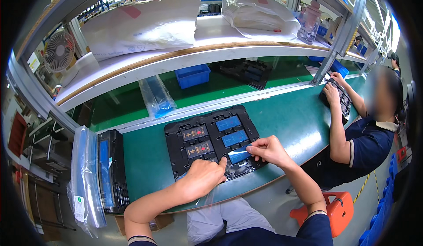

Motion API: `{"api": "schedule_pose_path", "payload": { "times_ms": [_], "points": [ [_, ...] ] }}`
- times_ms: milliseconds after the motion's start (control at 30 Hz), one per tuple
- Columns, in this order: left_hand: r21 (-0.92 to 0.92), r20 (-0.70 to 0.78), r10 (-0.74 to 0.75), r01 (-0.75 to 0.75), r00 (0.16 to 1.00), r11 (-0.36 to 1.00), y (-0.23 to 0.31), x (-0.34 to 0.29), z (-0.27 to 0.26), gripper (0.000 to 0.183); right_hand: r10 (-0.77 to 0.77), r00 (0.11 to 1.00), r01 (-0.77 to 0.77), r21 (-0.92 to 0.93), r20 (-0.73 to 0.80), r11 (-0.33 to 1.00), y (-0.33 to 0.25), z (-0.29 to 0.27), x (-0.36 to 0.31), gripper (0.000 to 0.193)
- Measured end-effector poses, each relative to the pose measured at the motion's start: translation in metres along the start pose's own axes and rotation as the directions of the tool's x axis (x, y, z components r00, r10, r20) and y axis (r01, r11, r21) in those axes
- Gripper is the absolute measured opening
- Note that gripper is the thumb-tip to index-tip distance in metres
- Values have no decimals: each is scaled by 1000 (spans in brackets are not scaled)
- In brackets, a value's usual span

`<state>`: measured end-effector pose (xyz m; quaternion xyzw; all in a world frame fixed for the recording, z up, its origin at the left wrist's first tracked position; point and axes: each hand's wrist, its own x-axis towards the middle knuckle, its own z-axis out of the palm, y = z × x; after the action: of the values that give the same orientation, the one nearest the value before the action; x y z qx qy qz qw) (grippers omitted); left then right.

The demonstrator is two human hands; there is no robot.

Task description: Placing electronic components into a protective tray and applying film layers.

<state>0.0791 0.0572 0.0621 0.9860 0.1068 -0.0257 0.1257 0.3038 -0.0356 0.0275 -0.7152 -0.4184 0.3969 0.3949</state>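
Note:
A black moulded tray point(176, 133) lies on the green table before me. In its left column sit dark flat batteries point(194, 133), and its right column holds blue-faced ones point(228, 122). My right hand point(269, 151) pinches the right end of a glossy blue film point(239, 155) over the near right slot, where a bright glare streak shows. My left hand point(205, 175) is curled over the tray's near edge, with one digit pointing up beside that slot. A clear strip point(209, 198) hangs below it; what its fingers grip is hidden.
Stacked black trays point(115, 171) and clear plastic sleeves point(86, 175) stand at left. Behind the table's rail are a blue bin point(192, 76) and a bagged item point(156, 98). A shelf point(211, 50) spans overhead. At right, a co-worker point(365, 136) handles a black tray beside an orange stool point(339, 210).

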Motion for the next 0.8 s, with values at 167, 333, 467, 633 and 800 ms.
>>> {"api": "schedule_pose_path", "payload": {
  "times_ms": [167,333,467,633,800],
  "points": [
    [-4,-8,17,-17,1000,1000,-1,0,0,48,-2,1000,2,-14,8,1000,-2,0,0,23],
    [-8,9,17,-17,1000,1000,-1,2,0,46,-2,1000,2,-3,2,1000,-1,0,0,23],
    [-12,-14,31,-31,999,999,-6,2,7,48,-5,1000,5,-12,-7,1000,-3,1,-1,23],
    [-31,-56,1,-2,998,1000,-4,3,9,49,-11,1000,11,-23,-19,1000,-5,2,-1,23],
    [-11,-70,36,-37,997,999,-5,6,17,39,-51,998,48,-56,-40,997,-4,4,-1,23]
  ]
}}
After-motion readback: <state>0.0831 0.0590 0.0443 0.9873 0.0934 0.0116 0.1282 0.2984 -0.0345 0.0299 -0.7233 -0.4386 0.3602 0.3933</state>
